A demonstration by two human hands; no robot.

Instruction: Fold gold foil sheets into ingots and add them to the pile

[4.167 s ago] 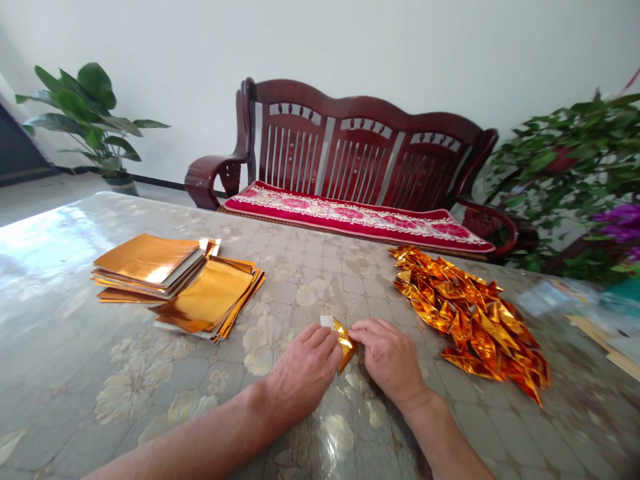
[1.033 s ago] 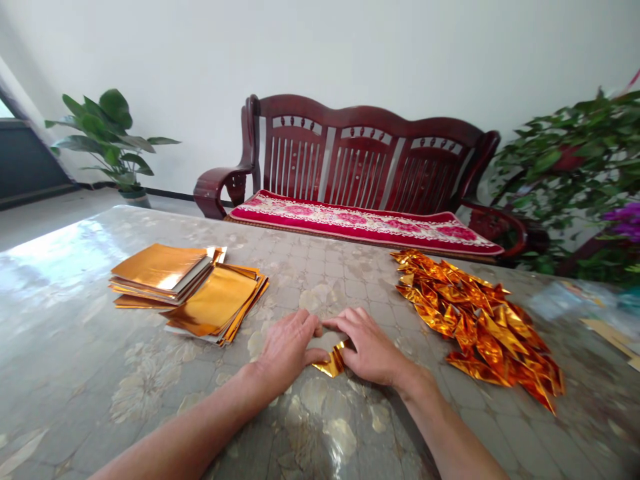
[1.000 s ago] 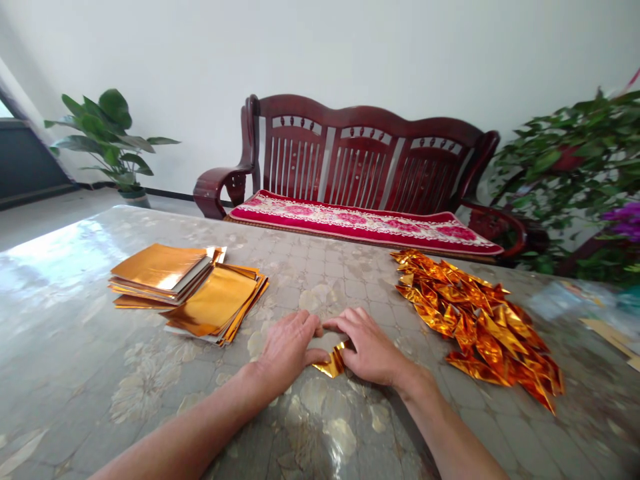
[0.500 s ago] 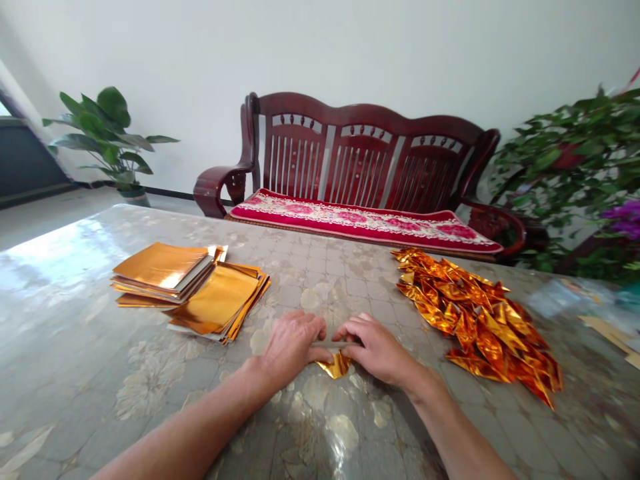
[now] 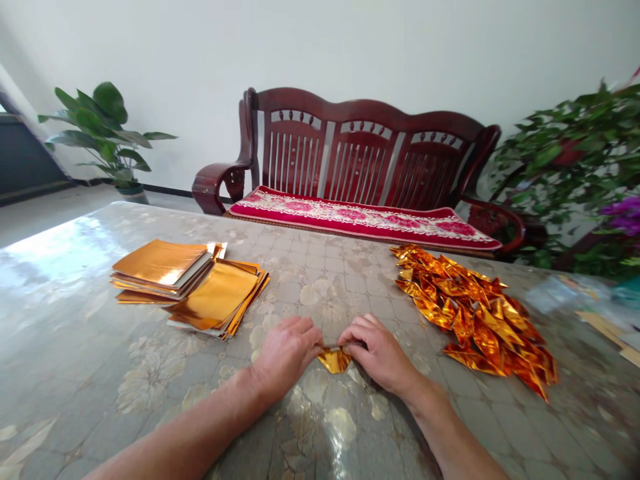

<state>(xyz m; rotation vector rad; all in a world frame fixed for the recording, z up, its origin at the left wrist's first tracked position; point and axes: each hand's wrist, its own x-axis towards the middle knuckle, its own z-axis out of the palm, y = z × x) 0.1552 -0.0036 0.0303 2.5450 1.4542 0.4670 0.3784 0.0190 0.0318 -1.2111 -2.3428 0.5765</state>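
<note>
We had a small gold foil piece (image 5: pixel 335 362) between our hands at the tabletop's near side, shiny, creased and narrowing toward us, with a dull strip along its far edge. Our left hand (image 5: pixel 289 355) pinched one end in closed fingers, our right hand (image 5: pixel 379 355) the other. The glossy tabletop (image 5: pixel 310 257) bore pale flowers over a grid; beyond stood a dark red wooden bench (image 5: pixel 357 157) before a whitish wall (image 5: pixel 360 47).

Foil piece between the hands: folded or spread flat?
Folded: the foil piece, held by the left hand and right hand, is tapered and smaller than the stacked sheets.
</note>
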